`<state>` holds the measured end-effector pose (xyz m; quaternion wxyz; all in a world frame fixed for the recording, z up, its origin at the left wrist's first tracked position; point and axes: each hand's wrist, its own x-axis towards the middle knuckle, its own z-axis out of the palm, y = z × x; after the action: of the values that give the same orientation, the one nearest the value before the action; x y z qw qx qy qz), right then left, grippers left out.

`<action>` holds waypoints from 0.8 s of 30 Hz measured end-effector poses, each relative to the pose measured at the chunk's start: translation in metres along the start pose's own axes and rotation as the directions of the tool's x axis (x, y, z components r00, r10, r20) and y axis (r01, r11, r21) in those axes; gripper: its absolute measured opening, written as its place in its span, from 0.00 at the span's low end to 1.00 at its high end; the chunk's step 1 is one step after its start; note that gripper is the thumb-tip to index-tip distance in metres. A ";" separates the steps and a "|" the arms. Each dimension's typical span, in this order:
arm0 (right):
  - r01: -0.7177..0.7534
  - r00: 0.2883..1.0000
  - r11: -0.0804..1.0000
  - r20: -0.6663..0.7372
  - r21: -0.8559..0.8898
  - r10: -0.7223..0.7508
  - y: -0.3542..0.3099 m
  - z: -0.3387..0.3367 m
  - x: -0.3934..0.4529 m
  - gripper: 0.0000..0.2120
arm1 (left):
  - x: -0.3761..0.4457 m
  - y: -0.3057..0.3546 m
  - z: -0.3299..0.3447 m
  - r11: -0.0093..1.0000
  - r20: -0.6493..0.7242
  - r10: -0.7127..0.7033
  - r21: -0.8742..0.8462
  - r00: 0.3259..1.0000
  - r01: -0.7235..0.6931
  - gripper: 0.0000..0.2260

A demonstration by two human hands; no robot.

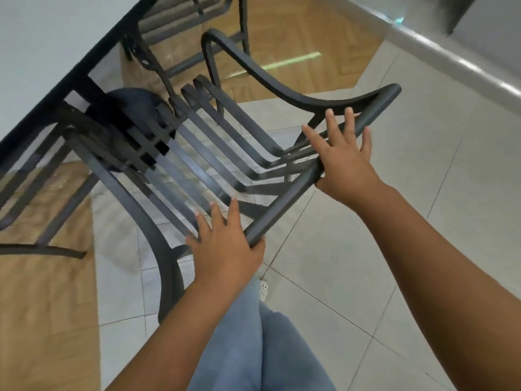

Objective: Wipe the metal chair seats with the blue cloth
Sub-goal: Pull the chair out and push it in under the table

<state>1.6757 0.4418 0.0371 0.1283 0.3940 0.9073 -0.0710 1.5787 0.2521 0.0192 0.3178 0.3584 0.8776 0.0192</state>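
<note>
Chair: the dark metal chair [214, 153] fills the middle of the view, its front tucked toward the tabletop [42, 43] at 10 o'clock and its back toward the person at 5 o'clock.
Top rail: the rounded top rail [284, 204] is the long axis here, running from 7 o'clock up to 1 o'clock, low end near the left hand, high end curling into the armrest.
Seat slats: the flat slats [197, 153] run from 10 o'clock to 4 o'clock, across the rail's line, and curve up into the backrest.
Armrests: one armrest [276, 80] sweeps along the 1 o'clock side; the other [146, 221] bends down at 8 o'clock.
Left hand: the left hand [225, 249] is on the rail's low end, fingers straight and laid forward over the slats, thumb tucked under the rail. The grip is loose and flat, not curled.
Right hand: the right hand [338, 156] presses the rail farther up, fingers spread straight over it, thumb below. It is open-palmed too.
Blue cloth: a dark blue rounded shape [132, 108] shows through the slats at 10 o'clock, under the tabletop edge; I cannot tell whether it is the cloth.
Second chair: another metal chair [191, 21] stands at 12 o'clock, also at the tabletop.
Floor: pale tile floor [394, 221] under the person, wood pattern beyond.
Legs: blue jeans [253, 348] at 6 o'clock.
</note>
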 end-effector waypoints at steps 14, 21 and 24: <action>0.353 0.916 0.902 0.289 -0.249 -0.279 0.022 -0.011 0.039 0.22 | -0.002 0.009 -0.009 0.987 0.092 -0.135 -0.073 0.987 0.142 0.17; 0.538 0.832 0.803 0.310 -0.255 -0.459 0.029 -0.013 0.053 0.12 | 0.001 0.017 -0.008 0.949 0.117 -0.276 -0.121 0.954 0.289 0.15; 0.620 0.777 0.754 0.299 -0.216 -0.553 0.031 -0.013 0.058 0.12 | 0.005 0.030 -0.008 0.929 0.103 -0.344 -0.108 0.933 0.354 0.14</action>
<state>1.6582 0.5066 0.0324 0.2561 0.0529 0.9651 -0.0104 1.5897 0.2788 0.0304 0.3739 0.1765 0.9105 0.0026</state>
